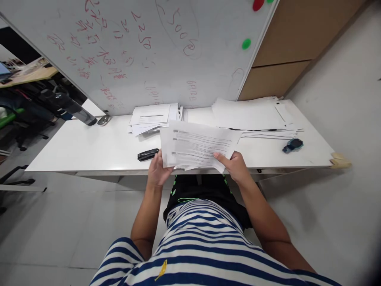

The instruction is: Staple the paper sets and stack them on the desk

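Observation:
A small sheaf of printed sheets (198,145) is held up over the front edge of the white desk, its edges not quite even. My right hand (235,165) pinches its lower right corner, thumb on top of the print and fingers underneath. At the left edge, my left hand (158,170) rests against the sheets, fingers stretched upward and thumb apart, not closed around them. Just beyond those fingers lies a black stapler (148,154) on the desk.
Behind the sheaf stand a paper stack (151,115) and a wider paper pile (250,113). A dark blue-black device (293,145) lies right. A bottle (71,106) and a computer mouse (104,120) sit at left. A whiteboard (178,71) rises along the back.

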A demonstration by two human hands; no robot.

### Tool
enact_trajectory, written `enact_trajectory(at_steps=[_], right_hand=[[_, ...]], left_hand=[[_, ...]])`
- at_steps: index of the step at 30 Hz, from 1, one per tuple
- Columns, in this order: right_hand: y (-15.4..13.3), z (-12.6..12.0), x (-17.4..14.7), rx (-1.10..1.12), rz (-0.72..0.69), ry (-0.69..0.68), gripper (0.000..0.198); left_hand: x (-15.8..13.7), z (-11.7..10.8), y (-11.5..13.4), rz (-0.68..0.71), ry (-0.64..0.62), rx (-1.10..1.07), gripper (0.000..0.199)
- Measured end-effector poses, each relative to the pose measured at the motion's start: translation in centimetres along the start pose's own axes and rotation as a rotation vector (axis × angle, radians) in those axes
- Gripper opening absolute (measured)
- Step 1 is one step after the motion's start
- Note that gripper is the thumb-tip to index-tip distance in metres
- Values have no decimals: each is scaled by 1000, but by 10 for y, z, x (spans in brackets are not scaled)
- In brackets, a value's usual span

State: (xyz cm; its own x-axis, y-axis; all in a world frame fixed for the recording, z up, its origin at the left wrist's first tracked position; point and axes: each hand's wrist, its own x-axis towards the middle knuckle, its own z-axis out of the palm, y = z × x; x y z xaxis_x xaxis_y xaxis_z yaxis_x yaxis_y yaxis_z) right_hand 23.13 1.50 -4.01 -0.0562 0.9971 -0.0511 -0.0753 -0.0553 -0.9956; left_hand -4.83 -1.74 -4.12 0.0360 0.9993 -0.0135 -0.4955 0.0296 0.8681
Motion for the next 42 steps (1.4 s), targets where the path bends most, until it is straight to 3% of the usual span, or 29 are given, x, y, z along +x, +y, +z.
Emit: enact_trajectory(at_steps=[4,7,12,19,30,34,37,40,42], right_hand=[[-12,-8,2,-119,2,17,46],[-17,-7,4,-150,-27,22,47],[-4,-1,15,-205,-123,136,46],[37,7,26,-230,-59,156,49],[51,13,12,-333,-19,174,37],[39,11,4,-347,-63,172,41],[33,13,0,-257,39,77,50],[37,20,1,-94,175,3,56],[42,27,3,-32,223,-30,58]], left_hand=[[10,-13,19,22,-119,199,74],[25,-4,20,33,-52,397,61],[46,10,-3,137,67,453,44],[61,-4,-48,49,84,426,48],[45,-3,-64,-22,148,582,46],[33,0,-50,-20,163,554,47],[25,-12,-23,124,200,662,50],[23,-44,8,233,263,1112,64],[25,-74,22,157,353,1436,78]])
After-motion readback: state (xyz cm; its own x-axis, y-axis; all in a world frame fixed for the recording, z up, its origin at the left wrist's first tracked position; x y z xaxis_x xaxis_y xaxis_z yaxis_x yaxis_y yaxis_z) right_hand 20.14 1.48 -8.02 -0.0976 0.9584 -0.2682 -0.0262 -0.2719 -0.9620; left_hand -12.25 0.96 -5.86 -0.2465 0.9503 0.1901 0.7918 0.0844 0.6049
